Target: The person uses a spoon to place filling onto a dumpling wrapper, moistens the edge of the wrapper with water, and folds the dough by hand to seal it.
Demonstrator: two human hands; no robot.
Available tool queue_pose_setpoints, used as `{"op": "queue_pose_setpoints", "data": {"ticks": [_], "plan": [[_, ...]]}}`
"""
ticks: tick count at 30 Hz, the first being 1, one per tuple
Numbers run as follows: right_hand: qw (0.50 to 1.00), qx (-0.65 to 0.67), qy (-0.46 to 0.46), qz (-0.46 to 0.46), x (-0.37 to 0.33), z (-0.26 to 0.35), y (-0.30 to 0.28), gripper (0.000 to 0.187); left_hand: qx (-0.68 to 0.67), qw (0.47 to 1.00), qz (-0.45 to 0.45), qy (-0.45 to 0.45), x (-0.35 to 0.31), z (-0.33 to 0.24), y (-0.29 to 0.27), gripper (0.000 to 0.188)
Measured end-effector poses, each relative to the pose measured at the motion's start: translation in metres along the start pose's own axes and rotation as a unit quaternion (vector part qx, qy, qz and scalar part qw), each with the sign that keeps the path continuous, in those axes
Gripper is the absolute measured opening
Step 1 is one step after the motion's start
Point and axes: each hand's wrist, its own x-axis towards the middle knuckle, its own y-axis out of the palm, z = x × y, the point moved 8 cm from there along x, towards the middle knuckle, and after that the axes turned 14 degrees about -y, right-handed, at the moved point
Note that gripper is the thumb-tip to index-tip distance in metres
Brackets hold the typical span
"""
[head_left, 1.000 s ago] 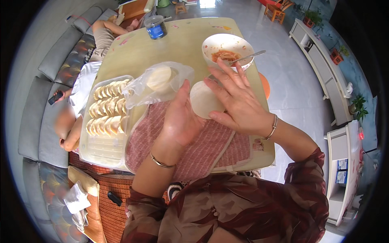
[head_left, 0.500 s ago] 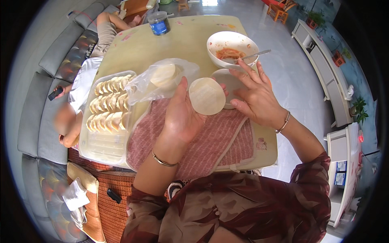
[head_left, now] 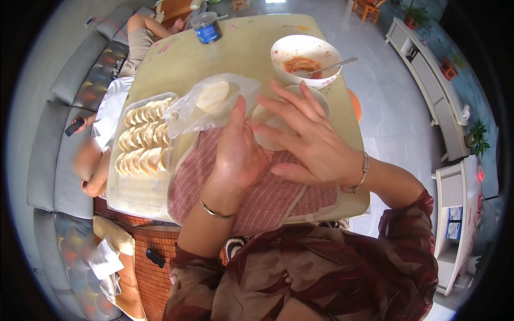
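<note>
My left hand [head_left: 240, 154] is cupped, holding the round dumpling wrapper [head_left: 265, 117] above the tabletop [head_left: 251, 51]. My right hand [head_left: 319, 148] is open, fingers spread across it; can't tell if touching.

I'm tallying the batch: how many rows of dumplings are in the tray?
3, all in the clear tray: the far row, the middle row and the near row. No row seems hidden, though the plastic bag overlaps the tray's right edge.
</note>
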Motion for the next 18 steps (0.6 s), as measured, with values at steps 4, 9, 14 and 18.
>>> {"op": "queue_pose_setpoints", "data": {"ticks": [4, 9, 14, 18], "plan": [[0.997, -0.071, 0.024, -0.014, -0.03, -0.027, -0.025, 0.049, 0.031, 0.978, -0.195, 0.065, -0.001, -0.004, -0.008, 0.063], [0.988, -0.118, 0.067, 0.074, -0.047, -0.049, -0.008, 0.047, 0.042, 0.971, -0.225, 0.064, -0.002, -0.008, -0.012, 0.065], [0.996, -0.088, 0.012, 0.005, -0.024, -0.024, -0.029, 0.048, 0.056, 0.972, -0.214, 0.08, -0.002, -0.007, -0.005, 0.062], [1.0, -0.008, -0.028, 0.002, -0.002, -0.011, -0.005, 0.047, 0.022, 0.989, -0.138, 0.051, -0.001, -0.005, -0.001, 0.055]]}}
